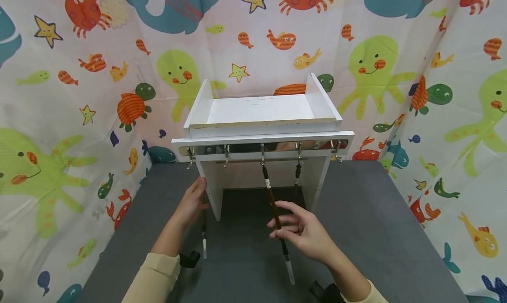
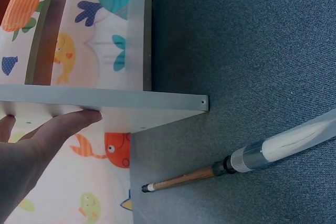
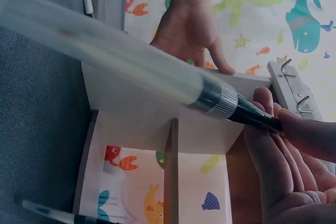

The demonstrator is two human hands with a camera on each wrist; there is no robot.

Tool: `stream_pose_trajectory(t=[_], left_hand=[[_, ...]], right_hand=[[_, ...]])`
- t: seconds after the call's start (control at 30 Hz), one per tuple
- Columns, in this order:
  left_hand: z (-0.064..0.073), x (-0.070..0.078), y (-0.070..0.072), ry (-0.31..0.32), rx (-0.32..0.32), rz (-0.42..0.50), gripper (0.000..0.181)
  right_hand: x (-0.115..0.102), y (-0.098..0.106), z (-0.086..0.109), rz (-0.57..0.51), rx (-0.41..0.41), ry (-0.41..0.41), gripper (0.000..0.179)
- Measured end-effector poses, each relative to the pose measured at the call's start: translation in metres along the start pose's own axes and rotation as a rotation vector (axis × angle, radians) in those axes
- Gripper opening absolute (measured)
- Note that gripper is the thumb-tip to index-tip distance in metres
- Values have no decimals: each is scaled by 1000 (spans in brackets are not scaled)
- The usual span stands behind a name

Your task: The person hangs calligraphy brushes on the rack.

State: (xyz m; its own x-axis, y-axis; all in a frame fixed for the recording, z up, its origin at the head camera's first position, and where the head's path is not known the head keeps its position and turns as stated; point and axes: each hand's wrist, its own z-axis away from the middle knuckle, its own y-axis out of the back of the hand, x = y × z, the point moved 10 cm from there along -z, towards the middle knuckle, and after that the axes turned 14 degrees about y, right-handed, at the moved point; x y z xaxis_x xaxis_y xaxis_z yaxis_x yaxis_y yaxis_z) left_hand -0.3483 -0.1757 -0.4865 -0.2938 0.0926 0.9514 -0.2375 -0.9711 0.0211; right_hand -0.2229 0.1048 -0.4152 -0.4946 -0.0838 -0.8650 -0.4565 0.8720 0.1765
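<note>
Spread left grip (image 1: pixel 190 202) touches the panel edge (image 2: pixel 126 98); right grip (image 1: pixel 304 231) pinches 1 brush (image 1: pixel 272 200) before the open bay (image 1: pixel 242 175).

Left brush (image 1: pixel 204 246) partly hidden by left grip (image 1: pixel 192 202), rear brush (image 1: pixel 297 172) by right grip (image 1: pixel 305 230), whale prints (image 1: pixel 174 13) cropped at top

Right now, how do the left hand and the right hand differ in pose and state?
The left hand touches the outer side of the white rack, while the right hand pinches a capped brush. The left hand is beside the rack's side panel; the right hand is in front of the rack. Both are bare, with cream sleeves.
</note>
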Motion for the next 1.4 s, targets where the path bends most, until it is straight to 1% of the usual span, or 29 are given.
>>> stream_pose_trajectory(t=[0.2,0.37,0.43,0.53,0.6,0.73,0.77,0.9,1.0,1.13,1.3,1.4], left_hand=[[0,1,0,-8,-4,-8,79],[-1,0,0,1,1,-4,79],[-1,0,0,0,7,-5,79],[0,0,1,-5,12,-3,79],[0,-1,2,-7,9,-3,78],[0,-1,1,-7,-3,1,78],[0,-1,1,-9,-6,1,78],[0,0,0,-15,-7,-7,78],[0,-1,0,-16,-2,-6,77],[1,-1,0,-19,-8,-6,74],[0,1,0,-23,-11,-8,74],[0,1,0,-19,-10,-6,75]], right_hand=[[9,2,-3,10,0,14,60],[25,1,-9,15,4,28,60],[32,0,-13,39,12,29,60],[41,0,-20,126,31,43,58],[45,0,-24,206,46,56,57],[47,1,-27,334,74,94,52],[47,1,-28,353,80,102,52],[43,-1,-29,373,93,141,54],[39,0,-26,383,110,162,57],[31,2,-21,424,125,194,59],[10,3,-17,459,117,251,57],[-6,6,-14,471,138,290,56]])
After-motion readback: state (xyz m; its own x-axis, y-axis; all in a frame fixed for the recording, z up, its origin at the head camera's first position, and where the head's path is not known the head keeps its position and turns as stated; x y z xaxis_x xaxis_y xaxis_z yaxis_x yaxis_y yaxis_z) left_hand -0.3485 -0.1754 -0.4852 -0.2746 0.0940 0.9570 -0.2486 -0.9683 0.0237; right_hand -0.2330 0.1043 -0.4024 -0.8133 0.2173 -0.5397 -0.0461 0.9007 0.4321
